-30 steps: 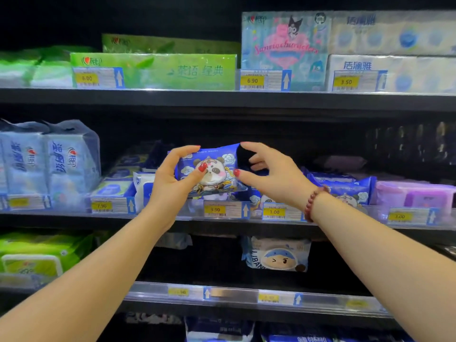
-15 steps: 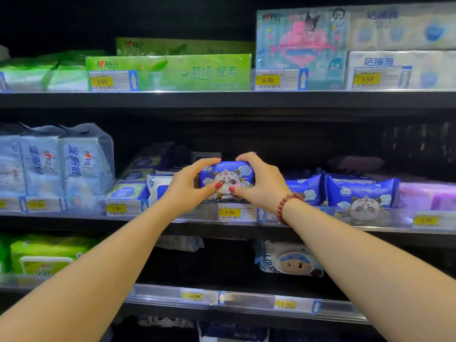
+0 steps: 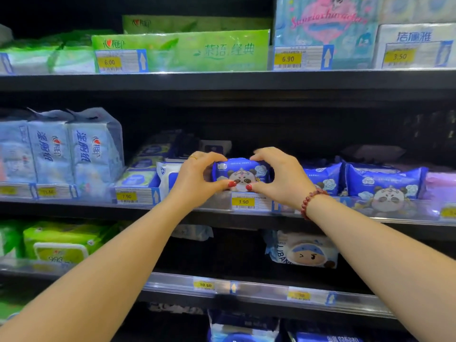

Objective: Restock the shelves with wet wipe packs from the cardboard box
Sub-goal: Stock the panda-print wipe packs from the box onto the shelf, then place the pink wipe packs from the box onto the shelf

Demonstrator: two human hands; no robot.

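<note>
A blue wet wipe pack with a panda print (image 3: 243, 172) stands on the middle shelf (image 3: 222, 214), just above the 3.90 price tag. My left hand (image 3: 196, 177) grips its left end, thumb under and fingers over the top. My right hand (image 3: 280, 176) grips its right end the same way. Two more blue panda packs (image 3: 383, 185) stand to the right on the same shelf. The cardboard box is out of view.
Tall white-blue tissue packs (image 3: 74, 154) fill the shelf's left end, pink packs (image 3: 441, 183) its right. Green tissue boxes (image 3: 182, 49) sit on the shelf above. The shelf below holds green packs (image 3: 61, 243) and a cartoon-face pack (image 3: 306, 250).
Both hands have lowered the panda pack from mid-air onto the middle shelf and pushed it in above the 3.90 tag. My view has moved closer to the shelves.
</note>
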